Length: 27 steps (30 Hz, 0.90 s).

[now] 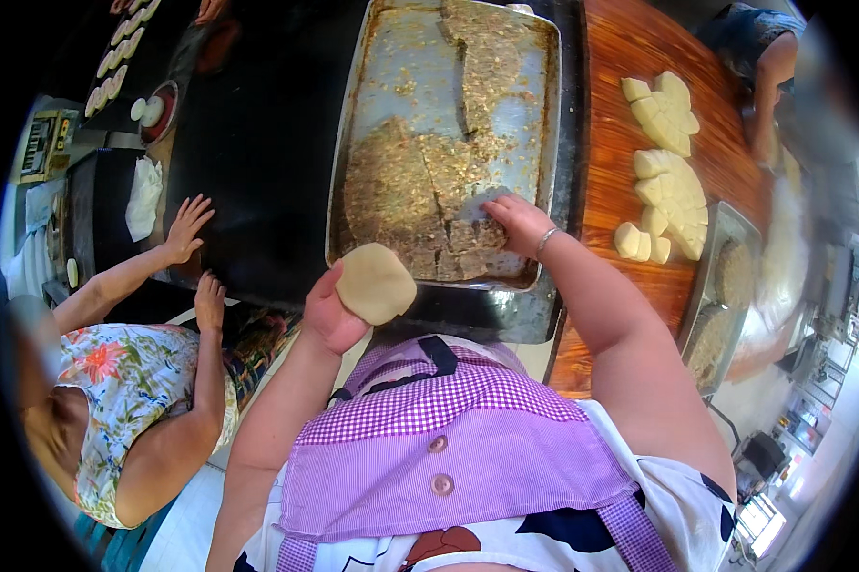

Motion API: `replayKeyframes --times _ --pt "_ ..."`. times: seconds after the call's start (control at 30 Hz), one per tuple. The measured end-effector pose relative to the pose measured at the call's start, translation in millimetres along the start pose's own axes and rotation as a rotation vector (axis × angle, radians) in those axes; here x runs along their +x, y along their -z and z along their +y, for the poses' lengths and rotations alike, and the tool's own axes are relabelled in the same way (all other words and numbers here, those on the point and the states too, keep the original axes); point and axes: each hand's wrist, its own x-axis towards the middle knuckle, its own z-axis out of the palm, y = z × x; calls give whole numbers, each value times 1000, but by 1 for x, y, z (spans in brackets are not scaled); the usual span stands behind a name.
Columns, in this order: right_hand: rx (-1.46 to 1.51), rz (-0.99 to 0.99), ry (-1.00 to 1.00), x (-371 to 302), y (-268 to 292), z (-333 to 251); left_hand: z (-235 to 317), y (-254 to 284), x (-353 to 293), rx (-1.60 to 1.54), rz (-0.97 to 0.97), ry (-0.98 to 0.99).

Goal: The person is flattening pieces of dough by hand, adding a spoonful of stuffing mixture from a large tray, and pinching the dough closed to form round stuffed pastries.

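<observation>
Left hand (332,315) cups a flat dough disc (376,282); right hand (517,221), fingers curled, presses a metal scraper (480,204) into brown filling (420,191) in the far steel tray (544,143).

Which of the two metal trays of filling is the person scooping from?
The large tray straight ahead on the dark counter; the right hand rests in it. The smaller tray at the right sits untouched.

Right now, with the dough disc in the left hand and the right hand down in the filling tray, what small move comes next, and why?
Probably lift a scoop of filling onto the dough disc. The left hand holds the disc flat and bare just beside the metal tray, while the right hand presses a scraper into the cut filling.
</observation>
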Motion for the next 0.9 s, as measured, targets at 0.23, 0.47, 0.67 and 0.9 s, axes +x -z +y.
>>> replayKeyframes --times 0.23,0.47,0.67,0.9 --pt "413 559 -302 -22 4 -5 -16 -9 27 -4 -3 96" --pt "1216 598 -32 -32 45 -133 -30 -59 70 -24 -118 154" --pt "573 548 125 -28 31 -131 -51 -92 61 286 -121 79" --pt "467 512 171 -31 34 -137 -55 -93 56 174 -80 107"
